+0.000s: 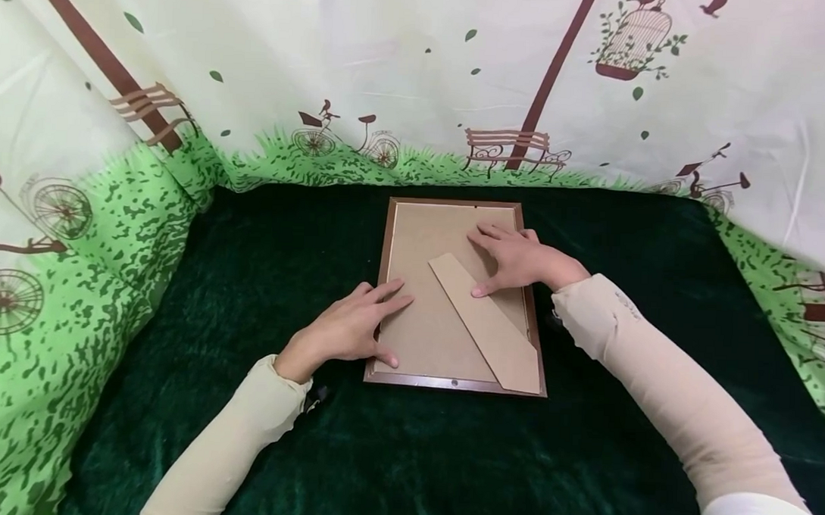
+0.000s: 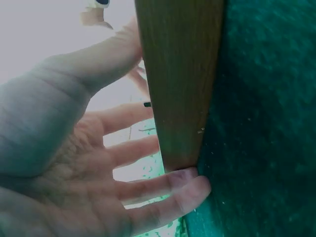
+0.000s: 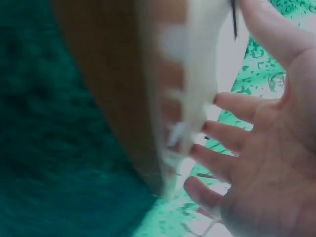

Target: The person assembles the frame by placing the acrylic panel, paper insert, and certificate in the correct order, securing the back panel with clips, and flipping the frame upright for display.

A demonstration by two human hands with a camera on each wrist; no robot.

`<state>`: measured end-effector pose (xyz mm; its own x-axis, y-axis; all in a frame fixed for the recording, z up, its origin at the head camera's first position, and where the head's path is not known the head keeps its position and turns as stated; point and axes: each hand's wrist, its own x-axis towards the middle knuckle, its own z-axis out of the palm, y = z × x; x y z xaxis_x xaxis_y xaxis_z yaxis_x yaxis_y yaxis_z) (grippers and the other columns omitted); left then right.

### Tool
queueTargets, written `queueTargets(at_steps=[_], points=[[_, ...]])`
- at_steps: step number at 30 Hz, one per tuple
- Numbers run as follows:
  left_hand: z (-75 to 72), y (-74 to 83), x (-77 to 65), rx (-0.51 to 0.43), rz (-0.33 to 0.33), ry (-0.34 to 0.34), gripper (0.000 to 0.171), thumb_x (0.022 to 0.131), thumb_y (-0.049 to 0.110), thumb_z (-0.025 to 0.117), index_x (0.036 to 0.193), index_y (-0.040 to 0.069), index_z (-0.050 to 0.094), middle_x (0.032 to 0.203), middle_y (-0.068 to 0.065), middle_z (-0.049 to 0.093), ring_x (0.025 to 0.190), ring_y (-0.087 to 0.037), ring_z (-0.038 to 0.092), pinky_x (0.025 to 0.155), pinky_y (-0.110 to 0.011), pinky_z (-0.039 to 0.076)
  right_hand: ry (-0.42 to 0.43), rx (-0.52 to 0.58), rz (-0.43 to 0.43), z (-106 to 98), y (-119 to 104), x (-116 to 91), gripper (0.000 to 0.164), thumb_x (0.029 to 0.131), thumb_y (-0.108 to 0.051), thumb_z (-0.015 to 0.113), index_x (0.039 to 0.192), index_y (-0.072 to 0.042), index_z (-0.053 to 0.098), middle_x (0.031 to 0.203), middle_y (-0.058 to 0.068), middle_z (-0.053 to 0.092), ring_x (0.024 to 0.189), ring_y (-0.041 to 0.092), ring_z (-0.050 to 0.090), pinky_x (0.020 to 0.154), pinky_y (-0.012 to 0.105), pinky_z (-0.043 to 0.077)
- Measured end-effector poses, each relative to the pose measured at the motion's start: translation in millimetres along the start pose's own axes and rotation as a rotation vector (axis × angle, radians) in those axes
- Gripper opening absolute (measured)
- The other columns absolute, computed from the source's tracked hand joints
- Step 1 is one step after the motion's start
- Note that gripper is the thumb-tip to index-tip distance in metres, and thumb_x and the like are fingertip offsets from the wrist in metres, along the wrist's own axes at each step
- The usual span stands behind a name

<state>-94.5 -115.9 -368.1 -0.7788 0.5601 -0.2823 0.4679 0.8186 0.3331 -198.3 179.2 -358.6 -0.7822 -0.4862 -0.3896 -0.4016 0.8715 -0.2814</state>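
A picture frame (image 1: 415,381) with a brown border lies back side up. Inside the border is a tan backing board (image 1: 416,235), and a tan easel-stand flap (image 1: 501,336) lies slanted across it. My left hand (image 1: 352,322) rests at the left border, its fingers spread and its thumb near the lower left corner; in the left wrist view two fingertips touch the frame's brown side (image 2: 180,89). My right hand (image 1: 518,257) lies over the right part of the backing, thumb on the flap. In the right wrist view its fingers (image 3: 227,136) look extended and spread.
Dark green velvety cloth (image 1: 283,245) covers the surface under and around the frame. Behind and at both sides hangs a white curtain (image 1: 392,60) printed with benches, bicycles, leaves and green grass.
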Motion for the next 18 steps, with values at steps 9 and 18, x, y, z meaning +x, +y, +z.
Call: queueTargets(at_steps=[9, 18], points=[[-0.1, 5.9, 4.4, 0.013, -0.048, 0.018, 0.092, 0.071, 0.048, 0.086, 0.150, 0.024, 0.046, 0.164, -0.005, 0.028, 0.116, -0.025, 0.049, 0.094, -0.038, 0.048, 0.018, -0.053, 0.034, -8, -10, 7, 0.102, 0.077, -0.057, 0.079, 0.157, -0.015, 0.032, 0.164, 0.016, 0.025, 0.151, 0.039, 0.023, 0.115, 0.062, 0.020], [-3.1, 12.4, 8.0, 0.077, -0.096, 0.014, 0.094, 0.069, 0.050, 0.087, 0.150, 0.029, 0.046, 0.163, -0.002, 0.031, 0.123, -0.028, 0.052, 0.088, -0.043, 0.053, 0.008, 0.064, 0.016, -5, 2, 15, 0.104, 0.080, -0.054, 0.078, 0.160, -0.016, 0.022, 0.168, 0.013, 0.013, 0.154, 0.039, 0.013, 0.120, 0.064, 0.016]])
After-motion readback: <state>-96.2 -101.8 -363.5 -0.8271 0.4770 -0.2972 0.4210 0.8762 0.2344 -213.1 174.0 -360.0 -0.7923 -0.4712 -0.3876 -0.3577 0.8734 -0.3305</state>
